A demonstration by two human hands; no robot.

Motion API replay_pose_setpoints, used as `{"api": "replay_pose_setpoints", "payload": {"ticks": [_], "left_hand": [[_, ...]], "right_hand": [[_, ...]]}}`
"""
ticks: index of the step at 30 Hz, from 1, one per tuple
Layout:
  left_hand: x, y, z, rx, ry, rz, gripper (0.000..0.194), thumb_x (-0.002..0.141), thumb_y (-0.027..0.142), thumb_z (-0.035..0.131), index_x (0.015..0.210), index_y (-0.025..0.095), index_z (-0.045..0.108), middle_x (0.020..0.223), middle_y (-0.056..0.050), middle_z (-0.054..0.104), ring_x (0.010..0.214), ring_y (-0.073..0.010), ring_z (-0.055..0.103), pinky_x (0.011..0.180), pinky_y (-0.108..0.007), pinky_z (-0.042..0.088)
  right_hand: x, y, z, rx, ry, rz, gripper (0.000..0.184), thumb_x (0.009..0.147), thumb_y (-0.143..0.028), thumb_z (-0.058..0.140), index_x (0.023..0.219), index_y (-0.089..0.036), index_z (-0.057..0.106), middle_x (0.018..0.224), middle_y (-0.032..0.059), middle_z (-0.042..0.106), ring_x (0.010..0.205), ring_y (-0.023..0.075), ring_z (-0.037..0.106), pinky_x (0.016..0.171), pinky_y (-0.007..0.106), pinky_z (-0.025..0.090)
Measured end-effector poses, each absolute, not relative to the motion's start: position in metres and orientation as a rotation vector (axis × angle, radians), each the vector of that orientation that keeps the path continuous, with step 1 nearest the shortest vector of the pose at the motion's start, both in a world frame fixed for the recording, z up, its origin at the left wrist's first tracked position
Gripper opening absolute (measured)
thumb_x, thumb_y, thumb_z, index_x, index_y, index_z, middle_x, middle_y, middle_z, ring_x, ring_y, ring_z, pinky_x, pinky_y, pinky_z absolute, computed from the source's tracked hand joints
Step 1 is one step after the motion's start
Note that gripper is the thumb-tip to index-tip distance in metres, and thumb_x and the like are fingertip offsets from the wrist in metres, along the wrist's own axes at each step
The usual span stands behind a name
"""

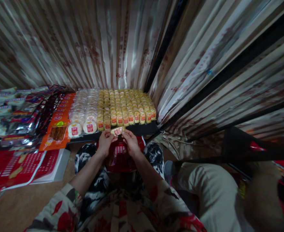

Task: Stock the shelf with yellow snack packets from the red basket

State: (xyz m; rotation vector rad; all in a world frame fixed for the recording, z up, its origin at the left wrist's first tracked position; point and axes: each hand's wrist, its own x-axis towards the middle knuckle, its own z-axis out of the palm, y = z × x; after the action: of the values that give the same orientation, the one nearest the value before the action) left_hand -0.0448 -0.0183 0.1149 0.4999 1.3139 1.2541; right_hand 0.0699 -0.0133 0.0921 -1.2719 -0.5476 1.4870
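Note:
Between my two hands is a small wrapped snack packet (117, 131) with a red and white label. My left hand (106, 141) pinches its left end, and my right hand (130, 140) pinches its right end. Just beyond my fingers stand rows of yellow wrapped snacks (127, 109) with red labels on a black shelf (142, 129). Left of them are rows of round white wrapped crackers (90, 125). Below my hands, between my knees, sits a red plastic basket (120, 158); my forearms partly cover it.
An orange snack bag (57, 129) and dark shiny packets (31, 119) lie farther left. A red printed bag (16, 167) lies at lower left. Striped curtain (122, 42) hangs behind, crossed by black poles (166, 42). A person's light-trousered leg (209, 183) is close on my right.

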Motion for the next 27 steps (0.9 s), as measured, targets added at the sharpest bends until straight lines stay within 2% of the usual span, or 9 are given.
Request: {"api": "replay_pose_setpoints", "payload": {"ticks": [5, 8, 12, 18, 23, 27], "left_hand": [[-0.029, -0.017, 0.107, 0.429, 1.269, 1.280, 0.017, 0.078, 0.003, 0.052, 0.088, 0.015, 0.045, 0.069, 0.002, 0.060, 0.063, -0.0092, 0.065, 0.075, -0.028, 0.054], [-0.027, -0.012, 0.103, 0.436, 1.285, 1.259, 0.018, 0.078, 0.004, 0.052, 0.091, 0.015, 0.046, 0.070, 0.002, 0.058, 0.062, -0.0086, 0.064, 0.073, -0.027, 0.054], [-0.032, -0.009, 0.091, 0.458, 1.416, 1.260, 0.026, 0.076, 0.003, 0.052, 0.098, 0.015, 0.046, 0.072, 0.004, 0.055, 0.057, -0.0063, 0.061, 0.061, -0.021, 0.053], [-0.044, -0.009, 0.073, 0.622, 1.403, 1.280, 0.028, 0.069, 0.012, 0.059, 0.097, 0.015, 0.053, 0.082, 0.000, 0.055, 0.060, -0.0073, 0.061, 0.055, -0.020, 0.050], [-0.047, -0.004, 0.070, 0.733, 1.363, 1.297, 0.032, 0.067, 0.022, 0.062, 0.098, 0.014, 0.058, 0.091, -0.004, 0.057, 0.069, -0.0100, 0.060, 0.056, -0.020, 0.049], [-0.049, 0.000, 0.065, 0.770, 1.385, 1.304, 0.036, 0.067, 0.023, 0.061, 0.101, 0.014, 0.059, 0.092, -0.006, 0.058, 0.069, -0.0096, 0.058, 0.057, -0.021, 0.050]], "right_hand": [[0.070, 0.005, 0.088, -1.222, -0.787, 1.272, 0.035, 0.062, -0.028, 0.068, 0.093, -0.018, 0.056, 0.081, -0.0011, 0.062, 0.074, 0.0105, 0.058, 0.074, 0.022, 0.046], [0.071, 0.019, 0.090, -1.300, -1.037, 1.122, 0.036, 0.068, -0.029, 0.062, 0.101, -0.017, 0.057, 0.082, -0.0005, 0.058, 0.072, 0.0107, 0.056, 0.072, 0.022, 0.047], [0.071, 0.033, 0.095, -1.416, -1.425, 0.875, 0.037, 0.075, -0.027, 0.056, 0.112, -0.021, 0.057, 0.088, 0.0006, 0.058, 0.072, 0.0111, 0.054, 0.067, 0.021, 0.047], [0.060, 0.043, 0.095, -1.499, -1.689, 0.690, 0.044, 0.077, -0.020, 0.056, 0.120, -0.021, 0.050, 0.093, 0.0011, 0.060, 0.072, 0.0119, 0.056, 0.071, 0.025, 0.049], [0.051, 0.044, 0.092, -1.502, -1.735, 0.623, 0.037, 0.079, -0.019, 0.053, 0.115, -0.019, 0.048, 0.096, 0.0032, 0.061, 0.076, 0.0139, 0.058, 0.075, 0.028, 0.049], [0.048, 0.043, 0.089, -1.482, -1.693, 0.585, 0.026, 0.080, -0.016, 0.048, 0.106, -0.017, 0.049, 0.095, 0.0060, 0.057, 0.080, 0.0151, 0.058, 0.076, 0.029, 0.050]]}}
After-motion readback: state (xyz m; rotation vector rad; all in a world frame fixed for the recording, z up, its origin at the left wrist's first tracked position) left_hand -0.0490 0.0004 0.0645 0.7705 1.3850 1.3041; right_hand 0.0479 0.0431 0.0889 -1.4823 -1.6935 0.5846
